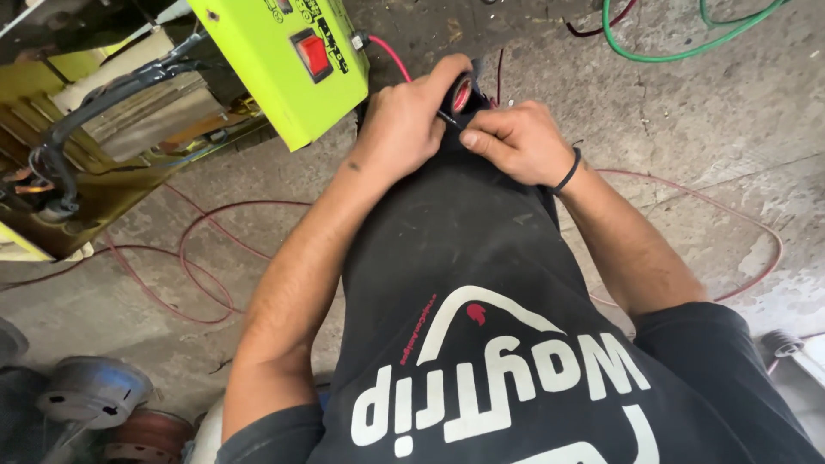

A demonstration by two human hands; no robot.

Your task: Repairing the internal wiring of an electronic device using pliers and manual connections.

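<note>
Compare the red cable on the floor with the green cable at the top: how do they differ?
The red cable is thin and dull red; the green cable is thicker and bright green. The red cable loops across the floor on both sides of the person, near the lime-green box; the green cable curves only along the top edge, away from both hands. Both lie loose on the concrete floor.

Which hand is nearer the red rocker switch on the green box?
Left. The left hand sits just right of the red switch, holding a tape roll; the right hand is farther right.
</note>
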